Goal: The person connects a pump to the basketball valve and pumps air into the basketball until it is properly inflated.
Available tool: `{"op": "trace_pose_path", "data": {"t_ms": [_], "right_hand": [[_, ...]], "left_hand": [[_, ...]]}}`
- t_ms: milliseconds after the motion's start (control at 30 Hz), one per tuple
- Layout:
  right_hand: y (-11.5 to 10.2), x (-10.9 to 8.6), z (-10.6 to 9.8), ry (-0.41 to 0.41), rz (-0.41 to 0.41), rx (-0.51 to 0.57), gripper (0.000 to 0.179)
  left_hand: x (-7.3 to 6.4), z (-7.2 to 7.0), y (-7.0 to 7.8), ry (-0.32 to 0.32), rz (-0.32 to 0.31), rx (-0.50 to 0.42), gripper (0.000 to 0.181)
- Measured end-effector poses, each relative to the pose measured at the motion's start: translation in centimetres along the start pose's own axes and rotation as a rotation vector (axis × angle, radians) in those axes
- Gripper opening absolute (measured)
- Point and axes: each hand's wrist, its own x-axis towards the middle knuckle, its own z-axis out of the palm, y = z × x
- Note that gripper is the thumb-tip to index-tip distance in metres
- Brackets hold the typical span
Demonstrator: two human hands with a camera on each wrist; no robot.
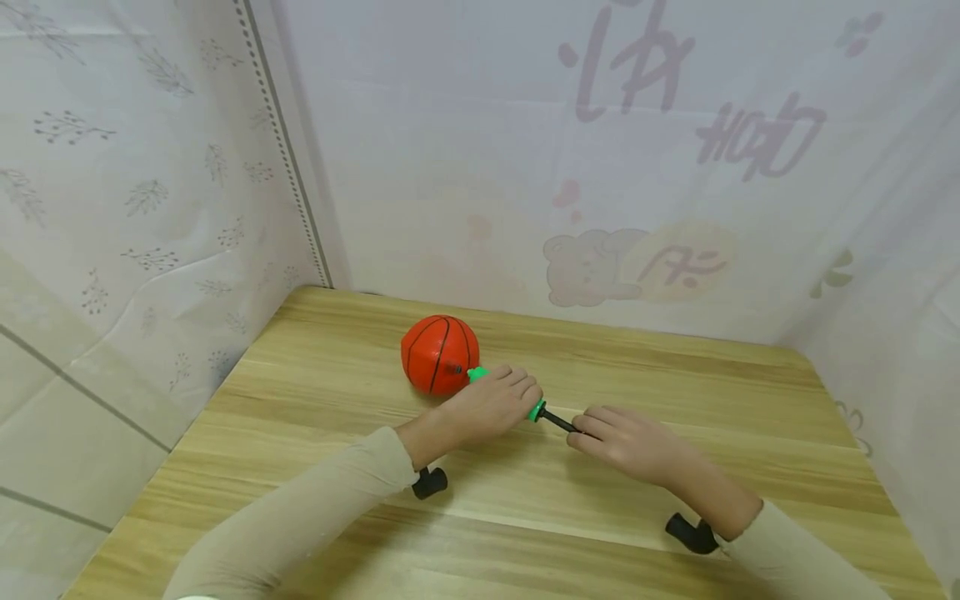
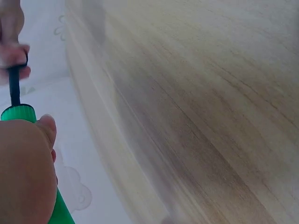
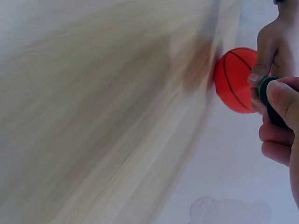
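Observation:
A red toy basketball with black lines sits toward the back of the table, its outline slightly uneven. Against its right side is the tip of a green hand pump. My left hand grips the pump's green barrel, hiding most of it. From the barrel's other end a black rod sticks out toward my right hand. In the right wrist view, that hand's fingers curl round the black handle. The left wrist view shows the ribbed green cap above the left thumb.
The wooden table has a pale printed cloth hanging behind it and at both sides. A black camera mount is under the left wrist, and another black mount is at the right wrist.

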Motion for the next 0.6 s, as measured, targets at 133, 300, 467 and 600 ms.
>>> {"op": "trace_pose_path", "data": {"t_ms": [133, 300, 467, 600], "right_hand": [[0.4, 1.4, 0.8, 0.003, -0.003, -0.024, 0.048], [0.7, 1.8, 1.1, 0.023, -0.007, -0.03, 0.05], [0.3, 0.3, 0.4, 0.048, -0.004, -0.012, 0.044], [-0.3, -1.4, -0.5, 0.083, -0.009, 0.025, 0.039]], "left_hand": [[0.3, 0.1, 0.2, -0.009, 0.006, -0.011, 0.011], [0.2, 0.1, 0.1, -0.016, 0.007, -0.029, 0.01], [-0.2, -0.1, -0.4, -0.003, 0.015, -0.003, 0.011], [-0.4, -0.2, -0.8, 0.007, 0.024, 0.015, 0.008]]}}
